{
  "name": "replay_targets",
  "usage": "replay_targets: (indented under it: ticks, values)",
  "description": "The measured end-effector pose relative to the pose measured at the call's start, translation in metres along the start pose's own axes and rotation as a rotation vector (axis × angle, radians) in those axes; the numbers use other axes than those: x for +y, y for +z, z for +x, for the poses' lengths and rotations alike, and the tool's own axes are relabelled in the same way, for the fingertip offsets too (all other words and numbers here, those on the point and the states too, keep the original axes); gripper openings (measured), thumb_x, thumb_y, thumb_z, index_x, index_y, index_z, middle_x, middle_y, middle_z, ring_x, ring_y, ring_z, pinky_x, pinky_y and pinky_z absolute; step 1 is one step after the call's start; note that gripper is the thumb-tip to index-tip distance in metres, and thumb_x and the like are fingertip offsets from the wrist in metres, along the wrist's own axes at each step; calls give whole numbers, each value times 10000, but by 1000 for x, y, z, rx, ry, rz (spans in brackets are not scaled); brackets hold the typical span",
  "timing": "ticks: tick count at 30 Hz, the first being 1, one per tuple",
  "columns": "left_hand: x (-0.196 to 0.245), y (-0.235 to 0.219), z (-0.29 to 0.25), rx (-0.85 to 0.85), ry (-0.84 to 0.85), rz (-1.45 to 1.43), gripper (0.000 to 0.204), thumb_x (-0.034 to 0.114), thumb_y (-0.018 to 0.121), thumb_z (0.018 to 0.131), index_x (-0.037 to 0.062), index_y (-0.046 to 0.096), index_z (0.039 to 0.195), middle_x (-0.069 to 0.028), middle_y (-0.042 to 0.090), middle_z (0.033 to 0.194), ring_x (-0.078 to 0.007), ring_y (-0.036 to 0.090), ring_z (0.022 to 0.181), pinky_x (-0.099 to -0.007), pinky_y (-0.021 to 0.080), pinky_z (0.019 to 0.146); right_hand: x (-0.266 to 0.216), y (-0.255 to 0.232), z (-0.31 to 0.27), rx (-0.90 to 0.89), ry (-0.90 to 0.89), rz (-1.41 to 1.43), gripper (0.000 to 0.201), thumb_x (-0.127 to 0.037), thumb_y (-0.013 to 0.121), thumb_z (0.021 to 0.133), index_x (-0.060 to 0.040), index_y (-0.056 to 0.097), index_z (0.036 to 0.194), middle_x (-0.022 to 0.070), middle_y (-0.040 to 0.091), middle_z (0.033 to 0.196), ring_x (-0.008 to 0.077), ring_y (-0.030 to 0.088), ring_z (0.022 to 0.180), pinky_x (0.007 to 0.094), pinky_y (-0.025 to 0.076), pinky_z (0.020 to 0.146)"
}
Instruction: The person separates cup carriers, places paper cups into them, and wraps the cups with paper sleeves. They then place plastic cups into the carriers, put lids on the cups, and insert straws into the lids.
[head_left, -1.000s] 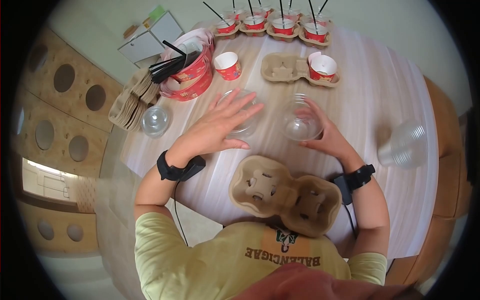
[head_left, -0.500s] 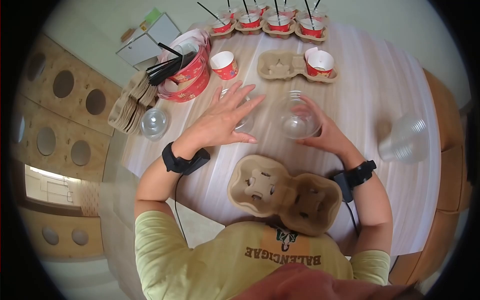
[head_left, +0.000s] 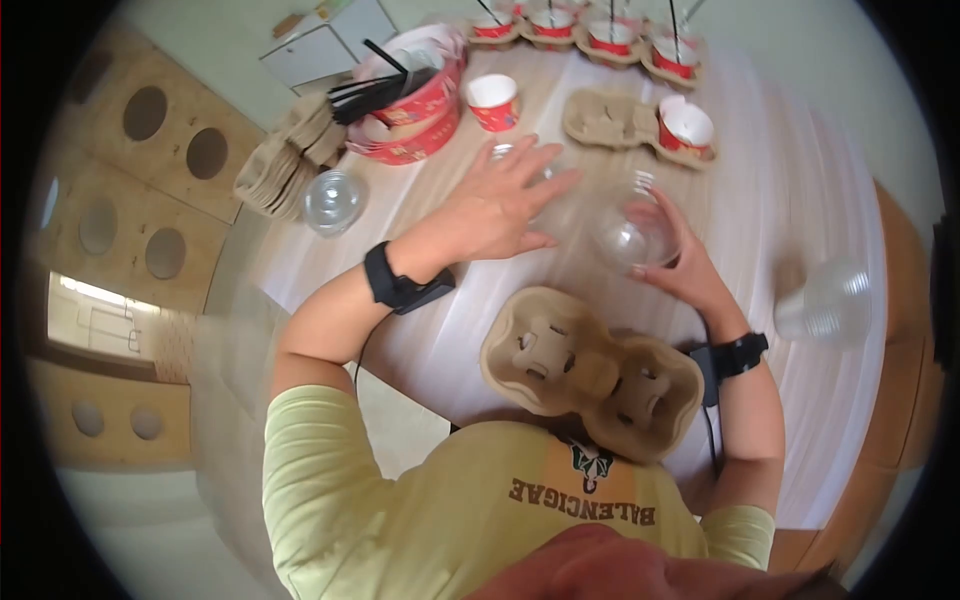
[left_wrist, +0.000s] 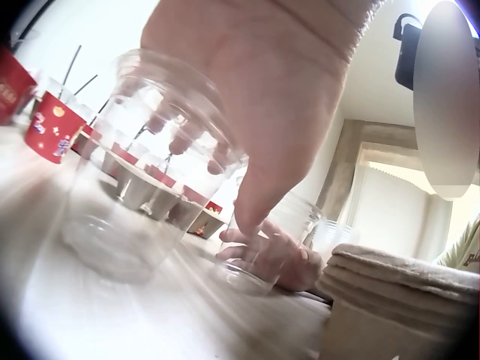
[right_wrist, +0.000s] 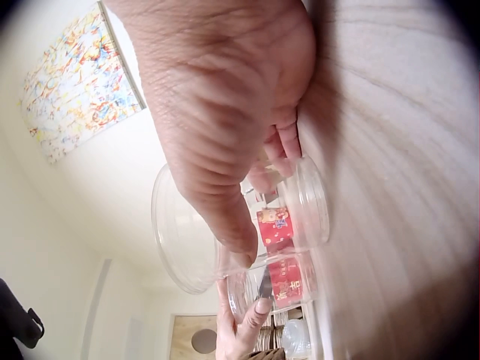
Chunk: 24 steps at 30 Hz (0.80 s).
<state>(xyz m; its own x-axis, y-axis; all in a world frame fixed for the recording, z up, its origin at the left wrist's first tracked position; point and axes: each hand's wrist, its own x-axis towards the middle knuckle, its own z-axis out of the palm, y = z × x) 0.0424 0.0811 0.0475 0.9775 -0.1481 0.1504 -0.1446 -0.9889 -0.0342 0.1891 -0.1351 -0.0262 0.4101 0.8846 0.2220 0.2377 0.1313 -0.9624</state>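
My left hand (head_left: pixel 505 203) reaches over a clear plastic cup (left_wrist: pixel 124 217), fingers long and spread. In the left wrist view its fingertips show through the cup wall, and the thumb (left_wrist: pixel 274 184) stands out to the right. The right hand (head_left: pixel 685 255) holds another clear plastic cup (head_left: pixel 630 235) from its side. In the right wrist view the thumb lies on this cup (right_wrist: pixel 184 232) and the fingers curl behind it. The two cups are side by side on the wooden table. A brown two-cup carrier (head_left: pixel 590 375) lies close to my body.
Stacked clear cups (head_left: pixel 828 303) lie at the right. At the left are clear lids (head_left: pixel 334 202), stacked carriers (head_left: pixel 275 180) and a red bundle (head_left: pixel 410 135) with black straws. A red paper cup (head_left: pixel 492 103), a carrier (head_left: pixel 605 115) with one red cup and several strawed drinks (head_left: pixel 612 37) stand farther back.
The head view has shifted, so the table's things appear farther right and higher. Both hands keep nearly the same places at their cups.
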Motion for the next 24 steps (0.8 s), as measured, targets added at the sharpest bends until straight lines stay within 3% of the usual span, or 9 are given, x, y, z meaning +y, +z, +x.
replay_targets:
  ticks: [8, 11, 13, 15, 17, 19, 20, 22, 24]
  values:
    - [-22, 11, 14, 112, -23, -15, 740, 325, 678, 704, 190, 328, 1341, -141, 286, 1386, -393, 239, 1280, -535, 179, 1035, 8, 1, 1, 13, -13, 53, 932, -89, 730, 580, -67, 235, 1370, 120, 467, 1202, 213, 432, 1138, 318, 313, 978]
    - [-17, -1, 8, 212, 4, -9, 740, 361, 663, 714, 173, 325, 1344, -147, 312, 1371, -351, 249, 1287, -524, 158, 1048, 8, 1, 2, 4, -11, 63, 929, -82, 726, 583, -71, 234, 1371, 116, 468, 1201, 213, 432, 1137, 317, 312, 979]
    - [-19, -15, -9, 414, -39, -158, 675, 345, 668, 719, 128, 394, 1297, -150, 398, 1310, -310, 356, 1229, -490, 232, 1022, 6, 0, 2, 3, -12, 58, 927, -77, 724, 584, -73, 235, 1371, 112, 468, 1202, 212, 433, 1135, 316, 312, 979]
    - [-34, -21, -37, 527, -99, -83, 572, 283, 680, 719, 94, 470, 1216, -139, 480, 1225, -288, 459, 1123, -451, 316, 963, 7, 1, 0, 2, -2, 56, 925, -73, 722, 585, -76, 235, 1372, 109, 468, 1202, 212, 433, 1133, 315, 313, 978]
    - [-49, -27, -70, 541, -317, 16, 494, 225, 686, 715, 86, 509, 1155, -123, 517, 1169, -290, 508, 1036, -438, 365, 900, 7, 0, 2, -3, -10, 69, 922, -64, 717, 587, -79, 235, 1373, 103, 470, 1201, 210, 435, 1126, 314, 313, 977]
    - [-77, -21, -104, 371, -501, 131, 551, 229, 713, 670, 84, 495, 1155, -165, 474, 1196, -336, 436, 1117, -451, 354, 917, 8, 1, 2, -3, -8, 75, 921, -63, 716, 587, -79, 236, 1373, 102, 471, 1199, 209, 436, 1123, 313, 313, 977]
    - [-89, -14, -123, 370, -502, 132, 551, 229, 713, 670, 84, 495, 1155, -165, 474, 1196, -336, 436, 1117, -451, 354, 917, 8, 1, 2, -2, -8, 75, 921, -62, 716, 586, -80, 236, 1372, 101, 472, 1196, 208, 437, 1120, 312, 313, 977]
    - [-107, 2, -152, 159, -732, 317, 704, 307, 754, 616, 145, 446, 1229, -180, 387, 1282, -388, 376, 1163, -490, 335, 938, 7, 1, 2, -2, -10, 81, 919, -63, 715, 587, -79, 238, 1371, 100, 471, 1196, 207, 437, 1119, 311, 313, 977]
    - [-114, 7, -165, 92, -793, 314, 777, 351, 765, 589, 180, 414, 1260, -180, 350, 1310, -404, 350, 1179, -516, 327, 938, 5, 1, 2, -1, -15, 84, 916, -64, 715, 587, -79, 239, 1370, 99, 471, 1195, 205, 438, 1117, 309, 313, 976]
